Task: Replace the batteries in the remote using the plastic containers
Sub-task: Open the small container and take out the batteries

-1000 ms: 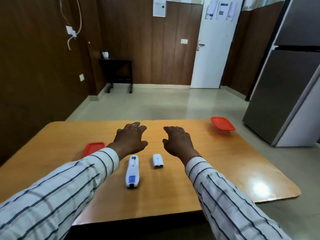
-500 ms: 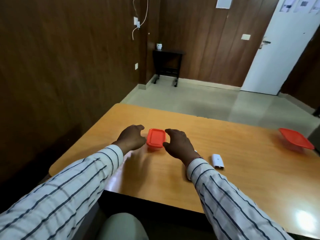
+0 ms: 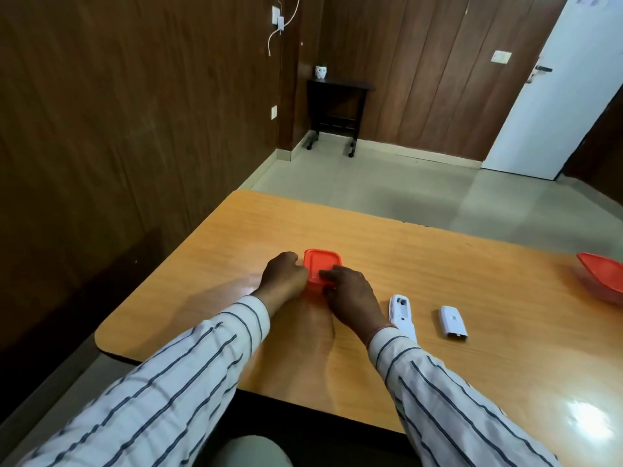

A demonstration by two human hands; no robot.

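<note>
A small plastic container with an orange lid (image 3: 322, 264) stands on the wooden table (image 3: 438, 264). My left hand (image 3: 285, 279) grips its left side, fingers curled. From the right, my right hand (image 3: 350, 294) holds it with fingertips on the lid's near edge. The white remote (image 3: 401, 313) lies face down just right of my right wrist, its battery bay open; my sleeve hides its near end. Its white battery cover (image 3: 452, 322) lies loose further right. A second orange-lidded container (image 3: 603, 276) sits at the table's right edge.
The table's left and near edges are close to my hands. A dark wood wall runs along the left. A small black side table (image 3: 337, 109) with a white pot stands in the far corner, and a white door (image 3: 553, 89) is at the back right.
My view has swung left and down. Both hands moved from above the remote to the left container and closed onto it.
</note>
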